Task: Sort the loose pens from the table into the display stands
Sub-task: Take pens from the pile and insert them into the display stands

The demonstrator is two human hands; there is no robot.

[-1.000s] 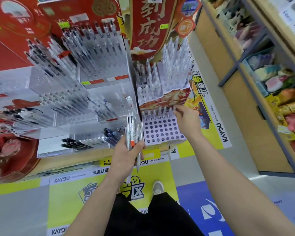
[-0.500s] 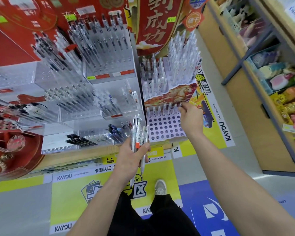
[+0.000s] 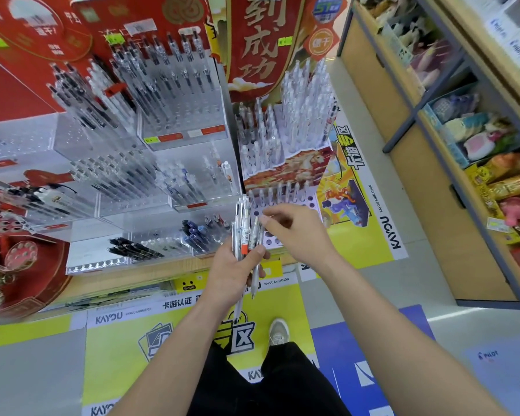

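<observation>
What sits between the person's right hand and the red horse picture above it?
Head view: a row of clear plastic pens standing in the white perforated tray.

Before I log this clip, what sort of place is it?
Most likely a stationery shop: tiered clear display stands full of pens, price labels on their fronts, and shelving stocked with packaged goods on the right.

Red banner (image 3: 258, 40), yellow floor sticker (image 3: 114, 382), perhaps plush toys (image 3: 478, 142) on wooden shelving (image 3: 433, 205)
</observation>
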